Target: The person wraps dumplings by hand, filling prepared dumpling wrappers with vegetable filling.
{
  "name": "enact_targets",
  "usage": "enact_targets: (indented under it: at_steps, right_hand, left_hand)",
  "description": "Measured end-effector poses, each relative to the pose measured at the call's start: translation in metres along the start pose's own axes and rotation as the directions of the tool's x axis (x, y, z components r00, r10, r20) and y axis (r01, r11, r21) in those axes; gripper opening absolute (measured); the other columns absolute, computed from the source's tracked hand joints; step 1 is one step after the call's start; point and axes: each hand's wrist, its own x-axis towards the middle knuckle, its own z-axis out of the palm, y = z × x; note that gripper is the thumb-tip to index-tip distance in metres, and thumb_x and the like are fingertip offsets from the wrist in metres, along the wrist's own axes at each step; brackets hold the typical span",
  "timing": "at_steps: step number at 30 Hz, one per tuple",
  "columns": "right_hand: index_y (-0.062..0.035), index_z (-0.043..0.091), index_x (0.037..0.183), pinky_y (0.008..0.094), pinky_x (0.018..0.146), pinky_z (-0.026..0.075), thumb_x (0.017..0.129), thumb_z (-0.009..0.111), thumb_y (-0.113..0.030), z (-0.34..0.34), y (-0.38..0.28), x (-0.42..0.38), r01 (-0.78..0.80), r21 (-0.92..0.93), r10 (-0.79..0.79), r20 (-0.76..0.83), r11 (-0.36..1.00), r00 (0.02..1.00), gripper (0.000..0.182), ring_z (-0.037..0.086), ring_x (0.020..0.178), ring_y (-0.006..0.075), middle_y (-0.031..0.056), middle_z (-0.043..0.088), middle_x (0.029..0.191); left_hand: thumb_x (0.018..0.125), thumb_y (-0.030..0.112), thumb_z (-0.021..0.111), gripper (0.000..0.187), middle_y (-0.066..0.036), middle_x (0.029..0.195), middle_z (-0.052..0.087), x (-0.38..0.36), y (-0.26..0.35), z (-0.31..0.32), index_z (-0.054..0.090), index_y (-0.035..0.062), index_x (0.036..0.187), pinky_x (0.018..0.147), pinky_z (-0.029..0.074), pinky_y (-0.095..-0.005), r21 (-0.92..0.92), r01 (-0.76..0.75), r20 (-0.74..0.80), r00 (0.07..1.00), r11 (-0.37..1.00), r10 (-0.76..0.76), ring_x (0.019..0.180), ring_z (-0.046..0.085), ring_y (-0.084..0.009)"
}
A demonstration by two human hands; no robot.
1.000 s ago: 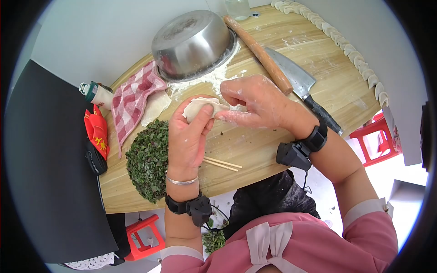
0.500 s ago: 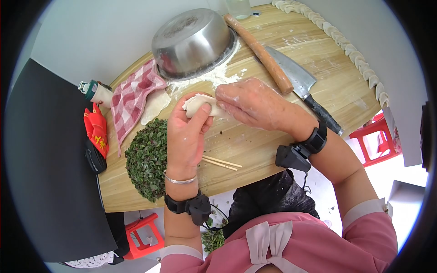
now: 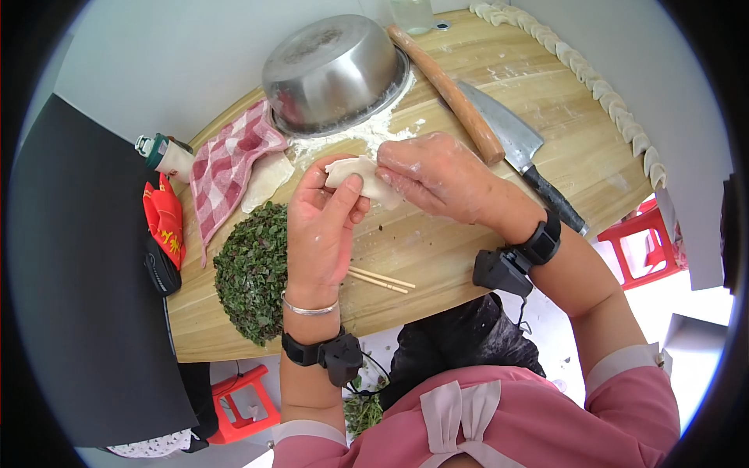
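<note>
Head view: nearest the body, the chopsticks (image 3: 381,279) are lying loose on the board (image 3: 437,249), just right of the greens (image 3: 251,273), and neither is being touched. Above them the left hand (image 3: 321,226) is cupping the dumpling (image 3: 360,178), thumb pressed on its near face, fingers curled behind it. The right hand (image 3: 437,175) is closing in from the right, its fingertips pinching the dumpling's right end; both hands are clamped on it, holding it clear of the board. Compared with a second ago, the wrapper is looking narrower and more folded, and the right hand is sitting lower over the seam, so the edge seems to be getting sealed along its length. Farther off, the cloth (image 3: 228,164), the upturned bowl (image 3: 334,72), the rolling pin (image 3: 449,92) and the cleaver (image 3: 519,152) are lying idle, and finished dumplings (image 3: 601,86) are lining the far edge.
</note>
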Motion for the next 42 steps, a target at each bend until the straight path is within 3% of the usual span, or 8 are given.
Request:
enact_targets:
  at_steps: [5, 15, 18, 20, 24, 26, 35, 42]
  right_hand:
    - [-0.003, 0.048, 0.074, 0.0396, 0.053, 0.037, 0.088, 0.057, -0.025, -0.019, -0.008, 0.004, -0.083, -0.003, 0.082, 0.189, 0.997, 0.979, 0.028, 0.048, 0.058, 0.0345, 0.0153, 0.044, 0.059]
    - [-0.0011, 0.049, 0.076, 0.0372, 0.053, 0.036, 0.088, 0.054, -0.011, -0.007, -0.005, 0.003, -0.066, 0.156, 0.058, 0.054, 0.986, 0.997, 0.017, 0.045, 0.059, 0.0331, 0.0142, 0.045, 0.065]
    - [-0.0014, 0.047, 0.073, 0.0363, 0.051, 0.035, 0.087, 0.058, -0.016, -0.008, -0.003, 0.002, -0.036, 0.164, 0.035, 0.01, 0.986, 0.999, 0.023, 0.044, 0.057, 0.0325, 0.0139, 0.044, 0.063]
    - [-0.0027, 0.045, 0.069, 0.0359, 0.049, 0.034, 0.085, 0.062, -0.021, -0.019, -0.008, 0.003, -0.109, 0.121, 0.088, 0.17, 0.987, 0.982, 0.03, 0.043, 0.054, 0.0317, 0.0136, 0.043, 0.06]
    - [-0.0047, 0.044, 0.068, 0.0358, 0.047, 0.033, 0.083, 0.065, -0.026, -0.014, -0.005, 0.003, -0.11, 0.086, 0.1, 0.12, 0.99, 0.988, 0.034, 0.043, 0.052, 0.0309, 0.0119, 0.042, 0.057]
    - [-0.0061, 0.049, 0.074, 0.0389, 0.05, 0.041, 0.086, 0.061, -0.03, -0.012, -0.003, 0.003, -0.025, -0.045, 0.028, 0.085, 0.999, 0.996, 0.029, 0.055, 0.055, 0.0317, 0.0126, 0.053, 0.059]
    - [-0.0073, 0.051, 0.081, 0.0401, 0.048, 0.046, 0.083, 0.06, -0.019, 0.001, 0.002, -0.001, 0.08, -0.336, -0.077, 0.021, 0.939, 0.997, 0.015, 0.058, 0.054, 0.0317, 0.011, 0.056, 0.058]
    - [-0.0074, 0.051, 0.08, 0.0409, 0.053, 0.045, 0.084, 0.061, -0.026, -0.013, -0.006, 0.001, 0.001, -0.178, 0.011, 0.064, 0.984, 0.998, 0.021, 0.058, 0.057, 0.0317, 0.0113, 0.055, 0.058]
  left_hand:
    - [0.086, 0.003, 0.062, 0.022, 0.0, 0.089, 0.061, 0.0, -0.002, -0.005, 0.058, 0.0022, 0.108, 0.06, 0.041, -0.0178, 0.106, 0.05, 0.029, 0.998, 0.993, -0.053, 0.068, 0.051, -0.0048]
    - [0.087, 0.006, 0.062, 0.027, 0.0, 0.091, 0.06, -0.001, -0.004, -0.008, 0.058, 0.0014, 0.113, 0.065, 0.04, -0.0186, 0.024, 0.079, 0.136, 0.987, 0.997, -0.082, 0.075, 0.05, -0.004]
    - [0.088, 0.006, 0.061, 0.025, 0.0, 0.094, 0.061, 0.002, -0.009, -0.01, 0.058, 0.0008, 0.113, 0.072, 0.042, -0.0204, 0.075, 0.031, 0.132, 0.99, 0.997, -0.041, 0.082, 0.052, -0.005]
    - [0.089, 0.006, 0.061, 0.024, -0.001, 0.096, 0.062, 0.001, -0.007, -0.008, 0.059, 0.0006, 0.112, 0.074, 0.043, -0.0212, 0.109, 0.027, 0.136, 0.99, 0.994, -0.042, 0.084, 0.053, -0.0057]
    - [0.09, 0.006, 0.059, 0.022, -0.002, 0.099, 0.063, -0.001, -0.002, -0.001, 0.06, 0.0001, 0.111, 0.08, 0.045, -0.0238, 0.223, -0.001, 0.211, 0.976, 0.975, -0.047, 0.088, 0.057, -0.0081]
    - [0.09, 0.006, 0.059, 0.021, -0.002, 0.098, 0.063, 0.0, -0.003, -0.002, 0.06, -0.0001, 0.11, 0.079, 0.046, -0.0239, 0.242, -0.011, 0.212, 0.976, 0.97, -0.042, 0.087, 0.057, -0.0081]
    - [0.094, 0.011, 0.052, 0.023, -0.003, 0.103, 0.061, -0.003, -0.006, 0.002, 0.055, -0.0007, 0.114, 0.074, 0.047, -0.023, 0.25, 0.02, 0.168, 0.984, 0.968, -0.064, 0.086, 0.057, -0.0074]
    - [0.096, 0.013, 0.05, 0.025, -0.001, 0.1, 0.061, -0.001, -0.006, -0.003, 0.054, 0.0008, 0.117, 0.066, 0.044, -0.0207, 0.331, -0.027, 0.234, 0.971, 0.943, -0.054, 0.081, 0.055, -0.0052]
